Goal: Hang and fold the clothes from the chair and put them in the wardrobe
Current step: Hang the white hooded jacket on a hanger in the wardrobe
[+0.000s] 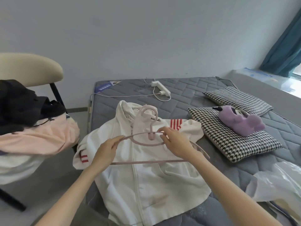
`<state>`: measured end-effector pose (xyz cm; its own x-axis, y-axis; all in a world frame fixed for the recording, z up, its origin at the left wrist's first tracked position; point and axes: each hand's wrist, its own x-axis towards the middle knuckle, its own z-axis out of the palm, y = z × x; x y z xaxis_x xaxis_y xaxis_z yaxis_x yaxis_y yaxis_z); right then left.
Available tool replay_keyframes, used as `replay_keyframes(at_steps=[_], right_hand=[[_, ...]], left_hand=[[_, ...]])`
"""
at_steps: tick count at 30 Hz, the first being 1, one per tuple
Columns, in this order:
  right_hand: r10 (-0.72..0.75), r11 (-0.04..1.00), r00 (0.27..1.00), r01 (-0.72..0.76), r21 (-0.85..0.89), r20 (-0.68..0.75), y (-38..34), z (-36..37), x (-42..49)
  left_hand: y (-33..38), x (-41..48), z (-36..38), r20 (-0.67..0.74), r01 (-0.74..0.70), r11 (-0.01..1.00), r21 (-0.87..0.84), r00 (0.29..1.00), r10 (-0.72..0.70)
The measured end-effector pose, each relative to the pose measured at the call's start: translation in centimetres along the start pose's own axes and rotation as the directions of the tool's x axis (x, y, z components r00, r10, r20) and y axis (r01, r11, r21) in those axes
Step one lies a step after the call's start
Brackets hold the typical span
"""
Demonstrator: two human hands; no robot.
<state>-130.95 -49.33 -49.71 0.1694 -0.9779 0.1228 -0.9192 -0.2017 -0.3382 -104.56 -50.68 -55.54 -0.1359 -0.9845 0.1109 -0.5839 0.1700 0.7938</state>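
Far left: a cream-backed chair [31,69] loaded with a black garment [21,103] over a pink one [40,139], none of it hung or folded yet. Next along, the left hand [105,150], fingers curled round the left shoulder of a pale pink hanger [151,136], thumb on top. Beneath, spread front-up on the grey mattress [187,88], a white zip hoodie [146,185] with red stripes on the sleeves, hood toward the wall. Hanger held over its chest, hook lying toward the collar, not yet inside the shoulders; hard to tell whether touching the cloth. Just right of the hook, the right hand [175,142], fingertips pinching the hanger's upper arc. Behind, a white power strip [161,88]; further right, two houndstooth cushions [236,136], a purple plush toy [239,119] on the nearer, a clear plastic bag [276,185], a teal curtain [286,46]. Judged early going: one garment laid out and about to be hung, the chair pile left to do, no wardrobe in view. Little readable writing: dark script at the collar, seemingly "eco…ter", its middle hidden by the hook; a blue-and-white label at the mattress's far corner, too small to read.
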Motion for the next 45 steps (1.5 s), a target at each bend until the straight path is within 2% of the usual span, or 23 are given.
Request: replay_keyframes(at_steps=[2,6,9,11,13,17,22,26,29,33,41,43,45], right_hand=[[0.002,1.0,0.999,-0.002,-0.004,0.046,-0.9,1.2,1.0],[0.045,0.999,0.999,-0.044,-0.03,0.018,-0.9,3.0,3.1],[0.115,0.993,0.989,-0.116,-0.009,-0.096,0.4,4.0,5.0],[0.18,0.983,0.965,-0.183,0.003,-0.191,1.5,4.0,6.5],[0.207,0.972,0.934,-0.23,-0.048,-0.29,2.2,3.7,7.8],[0.166,0.947,0.899,-0.26,-0.187,-0.406,3.4,3.3,9.7],[0.179,0.936,0.912,-0.274,-0.221,-0.369,5.1,3.9,10.9],[0.219,0.952,0.923,-0.274,-0.139,-0.317,5.8,4.0,11.1],[0.257,0.95,0.927,-0.293,-0.103,-0.273,5.6,3.9,11.3],[0.297,0.938,0.923,-0.33,-0.108,-0.246,5.2,3.5,11.6],[0.317,0.925,0.925,-0.351,-0.147,-0.211,4.4,3.2,11.4],[0.316,0.924,0.927,-0.349,-0.156,-0.205,4.3,3.0,11.2],[0.322,0.924,0.928,-0.351,-0.152,-0.187,4.4,2.7,10.9]], left_hand=[[0.1,0.6,0.4,0.044,-0.001,1.0,0.005,0.999,0.001],[-0.4,2.1,1.0,0.007,0.028,0.999,-0.015,1.0,-0.028],[-1.4,3.8,1.5,-0.047,0.063,0.998,-0.025,0.997,-0.064],[-2.4,5.1,1.8,-0.071,0.166,0.985,-0.046,0.983,-0.169],[-3.3,6.3,2.3,-0.034,0.264,0.962,-0.067,0.963,-0.266],[-4.5,9.0,4.5,0.034,0.345,0.938,0.006,0.938,-0.345],[-4.9,12.2,8.1,0.088,0.41,0.91,0.066,0.906,-0.415],[-5.0,14.4,9.8,-0.006,0.5,0.833,0.236,0.858,-0.514],[-5.8,15.5,10.7,-0.084,0.538,0.79,0.293,0.838,-0.539],[-8.1,15.7,11.2,-0.136,0.519,0.787,0.334,0.852,-0.505],[-8.7,15.4,11.3,-0.12,0.447,0.764,0.466,0.887,-0.446],[-8.6,15.3,11.1,-0.124,0.459,0.776,0.432,0.883,-0.453],[-8.7,15.1,10.4,-0.125,0.463,0.83,0.311,0.886,-0.447]])
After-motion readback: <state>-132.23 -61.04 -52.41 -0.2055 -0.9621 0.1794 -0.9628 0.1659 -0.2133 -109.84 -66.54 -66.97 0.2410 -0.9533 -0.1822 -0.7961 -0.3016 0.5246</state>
